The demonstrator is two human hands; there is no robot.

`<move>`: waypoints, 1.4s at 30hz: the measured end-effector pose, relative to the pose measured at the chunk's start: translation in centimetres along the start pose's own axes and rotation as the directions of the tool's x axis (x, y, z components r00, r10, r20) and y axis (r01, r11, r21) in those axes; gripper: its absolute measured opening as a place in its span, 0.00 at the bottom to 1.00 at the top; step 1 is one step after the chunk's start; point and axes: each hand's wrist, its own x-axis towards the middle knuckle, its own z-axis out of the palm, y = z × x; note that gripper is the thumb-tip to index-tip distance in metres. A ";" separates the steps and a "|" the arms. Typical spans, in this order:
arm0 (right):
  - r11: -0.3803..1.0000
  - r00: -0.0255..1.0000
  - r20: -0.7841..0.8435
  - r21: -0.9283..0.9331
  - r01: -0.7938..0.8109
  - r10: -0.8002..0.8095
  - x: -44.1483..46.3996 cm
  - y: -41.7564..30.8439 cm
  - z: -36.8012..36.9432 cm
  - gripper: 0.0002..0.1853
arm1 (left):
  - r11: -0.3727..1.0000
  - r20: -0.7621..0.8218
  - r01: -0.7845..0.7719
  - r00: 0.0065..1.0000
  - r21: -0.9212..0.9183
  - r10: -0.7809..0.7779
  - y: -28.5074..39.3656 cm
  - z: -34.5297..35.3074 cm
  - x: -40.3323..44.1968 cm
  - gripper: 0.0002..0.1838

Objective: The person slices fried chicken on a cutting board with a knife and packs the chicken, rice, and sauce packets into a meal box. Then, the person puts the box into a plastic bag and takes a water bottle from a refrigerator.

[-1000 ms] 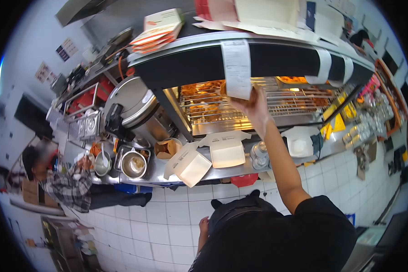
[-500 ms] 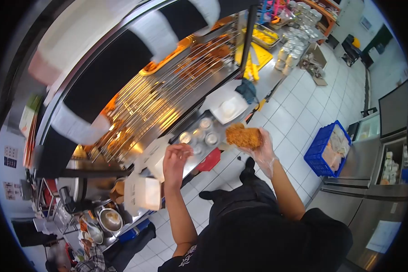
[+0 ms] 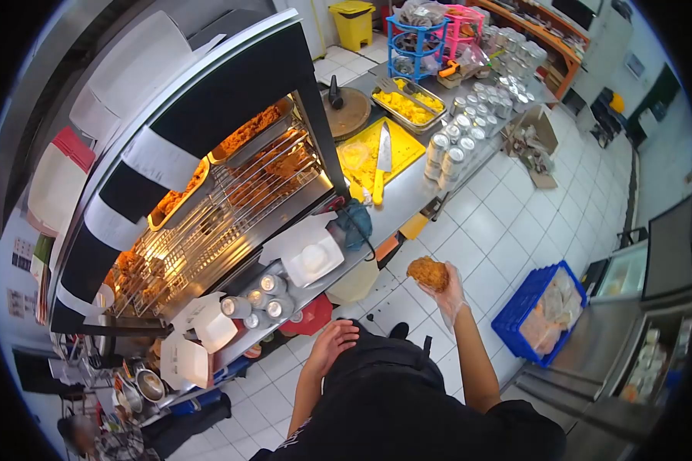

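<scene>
The worktop (image 3: 406,200) bears a warming cabinet (image 3: 231,100), lit presumably to keep food hot. The left grip (image 3: 333,345) hangs loose, holding nothing; the right grip (image 3: 447,297) (gloved, likely for hygiene) clasps a fried piece (image 3: 427,273), clear of the worktop.

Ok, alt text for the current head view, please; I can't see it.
A gloved right hand holds a fried piece over the tiled floor; the left hand, lower down, is empty. At picture left, a lit cabinet of fried food stands on a steel counter with boxes, cans and a knife on a yellow board.
</scene>
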 end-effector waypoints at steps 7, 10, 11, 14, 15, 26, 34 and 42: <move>0.993 0.975 0.191 0.020 -0.117 0.111 12.1 -4.6 7.2 0.28 | 0.971 -0.057 -0.010 0.998 0.238 0.024 3.0 3.2 11.2 0.20; 0.995 0.966 0.236 -0.047 -0.092 0.100 14.1 -7.0 9.8 0.27 | 0.961 -0.022 -0.037 0.999 0.276 0.045 4.6 3.3 20.3 0.20; 0.995 0.970 0.228 -0.069 -0.070 0.084 13.9 -8.4 10.7 0.26 | 0.959 -0.019 -0.029 0.999 0.280 0.036 5.1 3.7 23.6 0.20; 0.992 0.975 0.221 -0.128 0.005 0.023 12.8 -13.3 14.1 0.24 | 0.917 -0.114 -0.139 0.975 0.373 0.193 10.0 7.4 32.6 0.20; 0.985 0.975 0.222 -0.169 0.015 0.023 13.1 -15.1 15.0 0.23 | 0.870 -0.159 -0.177 0.948 0.461 0.277 10.8 7.1 37.1 0.21; 0.814 0.962 0.239 -0.580 0.032 0.133 19.5 -24.9 17.3 0.22 | 0.454 -0.430 0.104 0.555 0.885 0.712 18.8 3.2 55.0 0.37; 0.660 0.845 0.400 -0.747 0.077 0.354 26.4 -29.6 19.4 0.25 | 0.169 -0.219 0.334 0.119 0.927 0.968 26.9 8.7 54.7 0.43; 0.419 0.710 0.523 -0.841 0.341 0.471 27.5 -36.0 22.6 0.25 | 0.259 -0.691 0.678 0.502 0.688 0.520 25.9 4.0 59.0 0.29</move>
